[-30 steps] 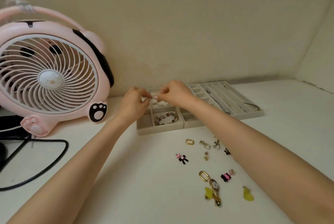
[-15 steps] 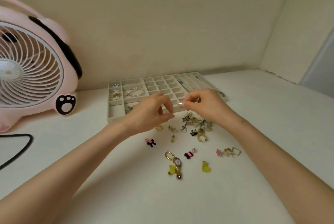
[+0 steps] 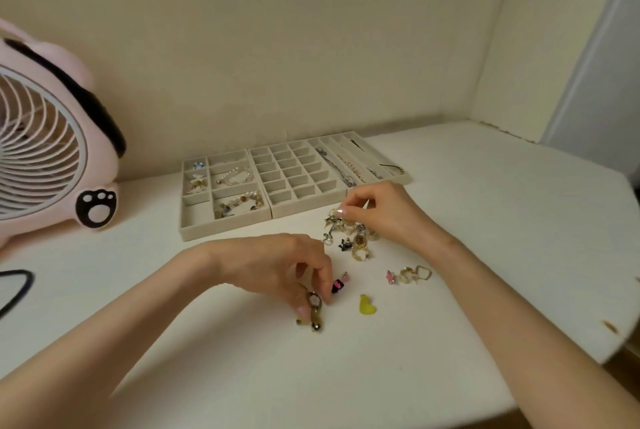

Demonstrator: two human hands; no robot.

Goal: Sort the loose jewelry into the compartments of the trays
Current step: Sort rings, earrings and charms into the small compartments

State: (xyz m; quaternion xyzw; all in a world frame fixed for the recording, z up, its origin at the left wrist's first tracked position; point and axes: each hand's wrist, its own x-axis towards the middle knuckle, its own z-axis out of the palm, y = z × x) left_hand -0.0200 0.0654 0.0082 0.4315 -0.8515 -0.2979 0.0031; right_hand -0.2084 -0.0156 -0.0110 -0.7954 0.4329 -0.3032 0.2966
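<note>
walls (image 3: 311, 30): cream, bare | table (image 3: 502, 221): white — chipped right edge | fan (image 3: 52, 151): pink, left

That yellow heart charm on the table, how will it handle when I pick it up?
The yellow heart charm looks small and solid, so probably light and stiff. Lying flat on the smooth table, it may slide rather than roll, and be fiddly to pinch.
</note>
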